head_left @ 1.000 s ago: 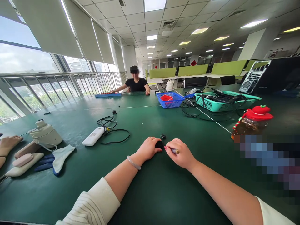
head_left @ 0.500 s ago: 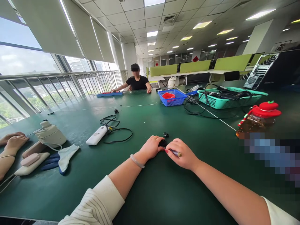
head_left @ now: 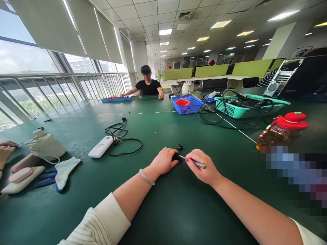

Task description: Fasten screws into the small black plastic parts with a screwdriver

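Observation:
My left hand (head_left: 165, 161), with a pale bangle at the wrist, grips a small black object (head_left: 176, 157) on the green table (head_left: 158, 207). The fingers partly cover it. Held in my right hand (head_left: 204, 167) is a screwdriver (head_left: 198, 164) with a translucent handle, its thin metal shaft pointing left at the black object. Whether the tip touches it is hard to tell. Just beyond my hands lies a small dark piece (head_left: 180, 146).
A white power bank (head_left: 101, 147) with a black cable, a glove (head_left: 66, 170) and a cream bottle (head_left: 46, 146) are left. Blue (head_left: 187, 109) and green (head_left: 238, 113) baskets stand beyond, a red-lidded jar (head_left: 283, 132) right. A person (head_left: 148, 86) sits opposite; another person's hand (head_left: 6, 151) shows far left.
My right hand has moved slightly right, away from my left hand, exposing more of the screwdriver's shaft. The view has shifted a little, so objects at the left appear farther left.

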Demonstrator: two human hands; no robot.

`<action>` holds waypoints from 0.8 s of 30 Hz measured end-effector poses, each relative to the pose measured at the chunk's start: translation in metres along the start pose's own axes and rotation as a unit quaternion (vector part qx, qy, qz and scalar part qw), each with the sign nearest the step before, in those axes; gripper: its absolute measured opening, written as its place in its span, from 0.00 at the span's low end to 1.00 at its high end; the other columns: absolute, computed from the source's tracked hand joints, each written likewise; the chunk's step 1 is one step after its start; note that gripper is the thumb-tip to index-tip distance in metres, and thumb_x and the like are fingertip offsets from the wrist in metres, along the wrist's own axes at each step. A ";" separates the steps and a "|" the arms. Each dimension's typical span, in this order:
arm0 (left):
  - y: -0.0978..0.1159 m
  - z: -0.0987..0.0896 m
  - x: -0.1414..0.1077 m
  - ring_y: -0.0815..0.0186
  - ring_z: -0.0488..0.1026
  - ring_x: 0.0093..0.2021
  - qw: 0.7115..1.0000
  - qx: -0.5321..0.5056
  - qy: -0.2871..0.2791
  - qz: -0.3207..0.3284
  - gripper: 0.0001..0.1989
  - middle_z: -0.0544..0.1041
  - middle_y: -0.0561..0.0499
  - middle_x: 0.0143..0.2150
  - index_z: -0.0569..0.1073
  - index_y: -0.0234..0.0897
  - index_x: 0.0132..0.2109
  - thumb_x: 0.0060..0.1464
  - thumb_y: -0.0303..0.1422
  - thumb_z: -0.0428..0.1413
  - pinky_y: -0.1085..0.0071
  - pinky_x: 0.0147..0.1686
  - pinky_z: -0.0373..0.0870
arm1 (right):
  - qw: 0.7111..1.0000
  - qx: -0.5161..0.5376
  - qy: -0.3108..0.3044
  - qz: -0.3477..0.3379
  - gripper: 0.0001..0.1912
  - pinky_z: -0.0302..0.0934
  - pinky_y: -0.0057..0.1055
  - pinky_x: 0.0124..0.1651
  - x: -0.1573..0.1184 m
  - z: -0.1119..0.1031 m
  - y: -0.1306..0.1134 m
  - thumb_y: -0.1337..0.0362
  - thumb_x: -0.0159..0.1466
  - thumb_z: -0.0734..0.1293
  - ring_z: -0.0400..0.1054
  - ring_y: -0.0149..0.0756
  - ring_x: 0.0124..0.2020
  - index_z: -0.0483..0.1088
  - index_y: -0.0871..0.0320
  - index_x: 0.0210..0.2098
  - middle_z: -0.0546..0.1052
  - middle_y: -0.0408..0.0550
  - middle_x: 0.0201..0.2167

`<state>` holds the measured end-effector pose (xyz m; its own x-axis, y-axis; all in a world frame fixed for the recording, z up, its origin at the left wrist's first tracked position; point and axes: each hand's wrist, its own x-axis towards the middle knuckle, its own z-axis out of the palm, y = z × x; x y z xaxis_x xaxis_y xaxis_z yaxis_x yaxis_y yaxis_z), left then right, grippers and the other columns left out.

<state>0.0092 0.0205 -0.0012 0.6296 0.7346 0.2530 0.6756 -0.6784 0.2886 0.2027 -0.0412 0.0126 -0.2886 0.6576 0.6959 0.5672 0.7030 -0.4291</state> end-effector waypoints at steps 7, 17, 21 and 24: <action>0.000 0.000 0.000 0.56 0.70 0.53 1.000 0.012 0.002 0.009 0.18 0.77 0.45 0.51 0.70 0.36 0.54 0.58 0.36 0.57 0.58 0.56 0.67 | 0.996 0.007 -0.017 0.083 0.13 0.60 0.31 0.35 0.000 0.003 0.011 0.60 0.68 0.58 0.67 0.34 0.29 0.67 0.54 0.29 0.75 0.42 0.26; 0.000 0.000 0.000 0.58 0.70 0.52 1.000 -0.012 0.013 0.013 0.16 0.74 0.45 0.53 0.69 0.37 0.56 0.62 0.33 0.52 0.60 0.56 0.68 | 0.996 0.024 -0.039 0.074 0.10 0.60 0.29 0.36 0.001 0.001 0.009 0.63 0.68 0.60 0.67 0.32 0.29 0.67 0.54 0.30 0.74 0.41 0.26; 0.002 -0.001 0.000 0.59 0.69 0.54 0.999 -0.013 0.040 0.010 0.19 0.73 0.46 0.55 0.67 0.39 0.59 0.62 0.30 0.50 0.60 0.58 0.66 | 0.999 0.030 0.007 0.032 0.09 0.61 0.29 0.36 -0.001 -0.003 0.006 0.65 0.67 0.61 0.66 0.32 0.29 0.67 0.54 0.30 0.72 0.41 0.24; 0.003 -0.003 0.000 0.58 0.68 0.53 0.996 0.010 0.077 -0.037 0.20 0.73 0.47 0.54 0.66 0.43 0.61 0.62 0.28 0.48 0.58 0.57 0.66 | 0.998 0.024 0.050 0.032 0.08 0.61 0.30 0.36 -0.001 -0.005 0.006 0.64 0.67 0.61 0.65 0.33 0.28 0.68 0.53 0.32 0.72 0.42 0.25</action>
<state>0.0102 0.0184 0.0029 0.5121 0.7751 0.3702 0.7273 -0.6205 0.2932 0.2103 -0.0389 0.0115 -0.1743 0.6726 0.7192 0.5438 0.6746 -0.4992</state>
